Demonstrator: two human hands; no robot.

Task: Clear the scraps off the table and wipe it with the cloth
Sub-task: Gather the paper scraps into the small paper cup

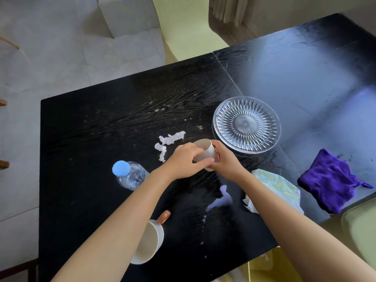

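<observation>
A small white paper cup (205, 150) is tilted over the black table (97, 127), and both hands grip it. My left hand (186, 161) holds its near side; my right hand (224, 161) wraps its right side and base. Twisted pale tissue scraps (169, 142) lie just left of the cup. A torn scrap (220, 199) and small crumbs lie nearer me between my forearms. A patterned napkin (278, 186) shows under my right forearm. The purple cloth (331, 182) lies crumpled at the table's right edge.
A clear cut-glass plate (246, 125) sits right behind the cup. A plastic bottle with a blue cap (129, 176) lies left of my left wrist. A white mug with a brown handle (151, 241) sits near the front edge, partly under my left forearm. Grey floor lies beyond.
</observation>
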